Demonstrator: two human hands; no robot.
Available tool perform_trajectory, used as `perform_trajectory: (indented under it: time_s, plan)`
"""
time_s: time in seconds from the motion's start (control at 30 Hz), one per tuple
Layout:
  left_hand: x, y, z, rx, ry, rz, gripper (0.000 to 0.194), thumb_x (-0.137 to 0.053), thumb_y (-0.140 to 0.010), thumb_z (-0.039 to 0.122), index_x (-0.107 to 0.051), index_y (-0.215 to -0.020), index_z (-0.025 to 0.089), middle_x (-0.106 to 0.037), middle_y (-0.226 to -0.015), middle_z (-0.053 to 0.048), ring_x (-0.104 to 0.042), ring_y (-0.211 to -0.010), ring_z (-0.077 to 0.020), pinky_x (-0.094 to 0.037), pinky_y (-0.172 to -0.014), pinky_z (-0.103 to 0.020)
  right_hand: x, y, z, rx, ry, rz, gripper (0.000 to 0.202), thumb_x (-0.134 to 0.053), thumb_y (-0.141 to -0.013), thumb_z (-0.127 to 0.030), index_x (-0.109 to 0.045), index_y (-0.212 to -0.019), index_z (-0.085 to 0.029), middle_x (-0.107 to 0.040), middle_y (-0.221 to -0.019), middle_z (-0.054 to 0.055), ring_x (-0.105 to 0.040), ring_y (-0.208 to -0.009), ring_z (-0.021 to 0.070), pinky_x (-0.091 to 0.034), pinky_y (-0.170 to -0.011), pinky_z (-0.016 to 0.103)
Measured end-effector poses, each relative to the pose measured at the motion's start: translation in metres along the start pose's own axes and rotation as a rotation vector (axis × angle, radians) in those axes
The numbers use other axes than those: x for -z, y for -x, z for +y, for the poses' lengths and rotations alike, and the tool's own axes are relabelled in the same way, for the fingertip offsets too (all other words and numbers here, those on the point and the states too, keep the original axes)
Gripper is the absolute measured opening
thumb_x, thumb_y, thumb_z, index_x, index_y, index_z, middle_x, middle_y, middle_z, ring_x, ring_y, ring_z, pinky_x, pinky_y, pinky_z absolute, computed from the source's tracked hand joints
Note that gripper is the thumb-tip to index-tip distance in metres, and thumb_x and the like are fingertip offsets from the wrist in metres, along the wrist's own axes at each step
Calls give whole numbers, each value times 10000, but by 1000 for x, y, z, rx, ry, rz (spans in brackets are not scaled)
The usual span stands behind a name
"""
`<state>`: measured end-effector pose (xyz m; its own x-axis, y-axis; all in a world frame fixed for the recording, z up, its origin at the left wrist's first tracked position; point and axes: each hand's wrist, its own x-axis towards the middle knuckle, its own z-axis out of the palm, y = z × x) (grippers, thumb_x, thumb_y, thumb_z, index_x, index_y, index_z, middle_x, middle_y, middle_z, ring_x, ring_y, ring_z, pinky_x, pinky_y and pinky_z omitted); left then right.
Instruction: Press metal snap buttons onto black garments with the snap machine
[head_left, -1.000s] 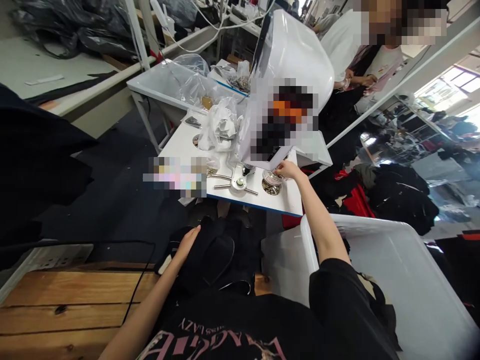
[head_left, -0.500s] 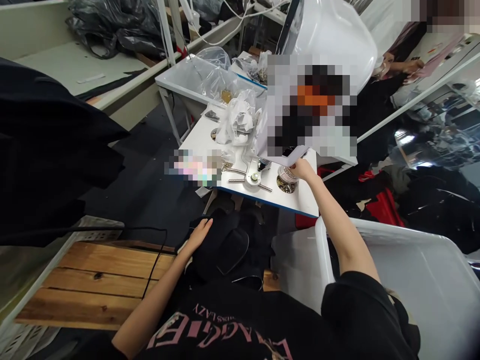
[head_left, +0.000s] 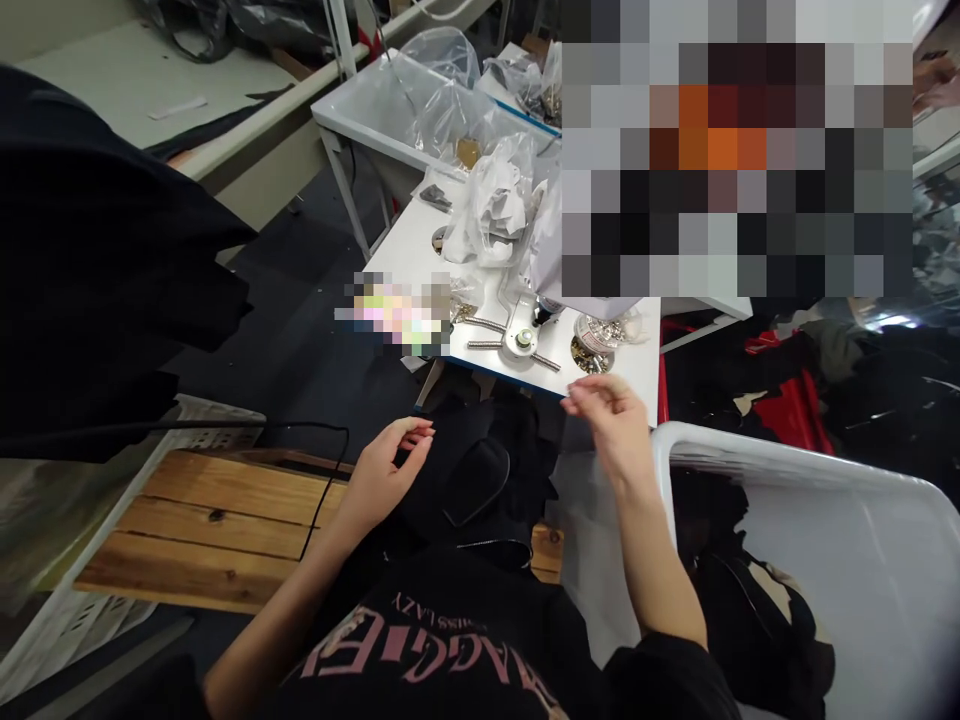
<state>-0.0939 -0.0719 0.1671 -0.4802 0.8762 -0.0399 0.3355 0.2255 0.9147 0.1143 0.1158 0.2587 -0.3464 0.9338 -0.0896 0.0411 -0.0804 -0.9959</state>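
My left hand [head_left: 390, 472] hovers over the left side of the dark cloth piece [head_left: 480, 475] on my lap. Its fingers are loosely curled, the thumb stands apart, and nothing shows between them. In front of the white tabletop's near edge is my right hand [head_left: 616, 425], thumb and fingertips pinched together. Whatever it may hold is too small to make out. Beyond that hand, a clear tub of small metal parts [head_left: 600, 328] stands by a round opening with metal bits [head_left: 592, 356]. A small fixture with coiled springs [head_left: 520, 340] sits on the white tabletop [head_left: 401, 262].
A large white bin [head_left: 847, 520] with dark cloth inside stands at my right. Wooden boards [head_left: 217, 515] lie at left beside hanging dark fabric [head_left: 105, 270]. Plastic bags [head_left: 499, 210] crowd the tabletop's back. A blurred block hides the upper right.
My right hand has come back from the tub toward me, its fingers now pinched. My left hand has lifted off the dark cloth and curled. The view has shifted slightly.
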Motion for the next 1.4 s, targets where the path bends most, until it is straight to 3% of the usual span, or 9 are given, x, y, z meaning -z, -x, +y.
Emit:
perform_trajectory:
  time_s: [0.13,0.3,0.47,0.7,0.93,1.4]
  plan:
    - [-2,-4,56,-329,-61,-21,296,-625,-836,314,-577,-1108,207,-652,-952,-38,-607,-801,-139,-521,-750,-287,-40,40,11,-286,-174,-240,230,-808,-653,-312,-649,-783,-209,-672,-751,-8,-640,-666,112,-524,-641,227]
    - [-12,-7,85,-517,-70,43,292,-698,-789,265,-626,-1067,209,-647,-908,-15,-601,-709,-99,-536,-691,-234,-53,52,9,-342,-280,-295,286,-801,-670,-277,-654,-911,-235,-650,-753,-35,-612,-737,92,-507,-756,214]
    - [-19,-6,86,-575,-55,78,229,-674,-800,152,-659,-1021,208,-660,-871,-7,-611,-736,-91,-526,-690,-207,-53,56,2,-380,-313,-304,280,-799,-673,-275,-636,-897,-232,-658,-780,-28,-617,-743,93,-517,-760,215]
    - [-24,-2,82,-585,-17,135,253,-726,-748,132,-680,-980,223,-662,-825,11,-609,-727,-96,-521,-660,-220,-49,55,-2,-330,-276,-305,292,-807,-662,-245,-636,-898,-232,-607,-769,-39,-586,-708,72,-501,-700,181]
    - [-22,2,92,-552,12,170,275,-745,-736,158,-680,-988,250,-669,-804,18,-618,-694,-99,-524,-627,-228,-43,59,-11,-271,-230,-338,147,-660,-822,-342,-635,-902,-221,-619,-742,-17,-592,-716,99,-473,-667,221]
    - [-21,4,96,-617,-19,223,272,-796,-675,159,-673,-912,213,-649,-752,22,-592,-641,-91,-501,-560,-220,-40,63,-13,-243,-238,-390,155,-718,-774,-276,-632,-879,-200,-628,-775,-17,-616,-715,82,-526,-720,205]
